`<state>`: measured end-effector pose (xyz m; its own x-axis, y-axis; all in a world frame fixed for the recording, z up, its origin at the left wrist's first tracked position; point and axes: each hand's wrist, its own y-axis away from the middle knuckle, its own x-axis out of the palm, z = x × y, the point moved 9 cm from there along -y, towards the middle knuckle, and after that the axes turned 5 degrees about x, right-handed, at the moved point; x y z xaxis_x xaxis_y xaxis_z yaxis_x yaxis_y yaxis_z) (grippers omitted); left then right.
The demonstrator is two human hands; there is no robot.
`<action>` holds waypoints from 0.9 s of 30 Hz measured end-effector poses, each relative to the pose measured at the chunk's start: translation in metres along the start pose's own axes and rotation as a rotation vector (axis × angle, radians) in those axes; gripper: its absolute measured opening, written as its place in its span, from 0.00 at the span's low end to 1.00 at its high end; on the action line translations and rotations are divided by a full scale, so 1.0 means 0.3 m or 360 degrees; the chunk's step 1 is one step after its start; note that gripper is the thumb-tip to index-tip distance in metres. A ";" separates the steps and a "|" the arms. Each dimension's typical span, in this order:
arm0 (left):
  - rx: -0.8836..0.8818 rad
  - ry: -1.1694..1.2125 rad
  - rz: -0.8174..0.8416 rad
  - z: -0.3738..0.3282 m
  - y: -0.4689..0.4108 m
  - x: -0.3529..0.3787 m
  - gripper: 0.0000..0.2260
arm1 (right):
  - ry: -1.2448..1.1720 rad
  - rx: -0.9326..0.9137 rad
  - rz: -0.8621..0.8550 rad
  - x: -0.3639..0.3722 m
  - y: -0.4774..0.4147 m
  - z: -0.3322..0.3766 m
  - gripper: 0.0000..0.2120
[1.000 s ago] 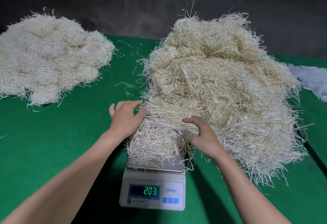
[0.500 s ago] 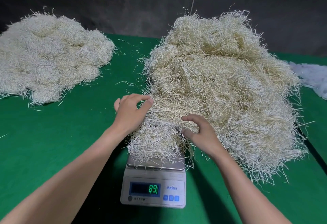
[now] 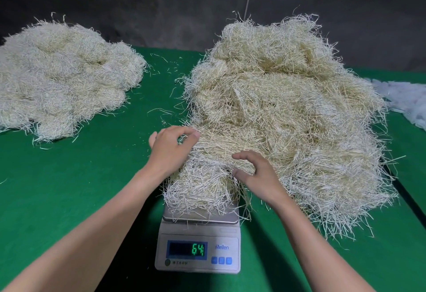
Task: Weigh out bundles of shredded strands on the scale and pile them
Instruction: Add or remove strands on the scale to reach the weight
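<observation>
A white digital scale (image 3: 198, 249) stands at the near middle of the green table (image 3: 76, 195); its display reads 64. A bundle of pale shredded strands (image 3: 202, 188) lies over its metal platform and runs back into the big loose heap (image 3: 288, 112) behind and to the right. My left hand (image 3: 171, 147) holds the bundle's left side, thumb and fingers curled round strands. At the bundle's right side my right hand (image 3: 255, 174) pinches strands between thumb and curled fingers. A pile of finished bundles (image 3: 60, 77) sits at the far left.
White plastic sheets or bags (image 3: 405, 102) lie at the right edge behind the heap. Loose strands are scattered on the table between the two piles. A dark wall rises behind the table, and a dark gap runs along the table's right side.
The scale reading fell from 203 to 89 to 64. Both hands' fingers curled tighter into the strands and shifted slightly away from me.
</observation>
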<state>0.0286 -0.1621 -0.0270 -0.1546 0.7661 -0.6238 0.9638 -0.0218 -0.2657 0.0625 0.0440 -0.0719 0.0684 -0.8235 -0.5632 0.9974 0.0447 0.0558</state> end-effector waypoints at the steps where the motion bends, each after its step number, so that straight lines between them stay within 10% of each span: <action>1: 0.0007 0.0008 0.0005 -0.007 -0.002 0.003 0.04 | -0.0017 0.0004 -0.0011 -0.002 -0.002 -0.007 0.14; 10: 0.0089 0.0027 0.0104 -0.113 -0.064 0.082 0.02 | -0.0163 0.0237 -0.0462 -0.252 -0.086 -0.149 0.16; 15: 0.0162 -0.0031 0.0200 -0.210 -0.144 0.200 0.06 | 0.0462 0.0138 -0.0795 -0.561 -0.220 -0.181 0.29; 21: 0.0283 0.0011 0.0295 -0.367 -0.236 0.404 0.12 | 0.1098 0.0097 -0.0015 -0.484 -0.425 -0.288 0.56; 27: 0.0058 0.0207 0.0303 -0.374 -0.312 0.515 0.08 | 0.0982 -0.0022 -0.0203 -0.507 -0.506 -0.277 0.07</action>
<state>-0.0611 0.0302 -0.0161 0.0607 0.8224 -0.5657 0.9641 -0.1951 -0.1801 -0.0976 0.2094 -0.0634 -0.0559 -0.3450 -0.9369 0.9984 -0.0215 -0.0516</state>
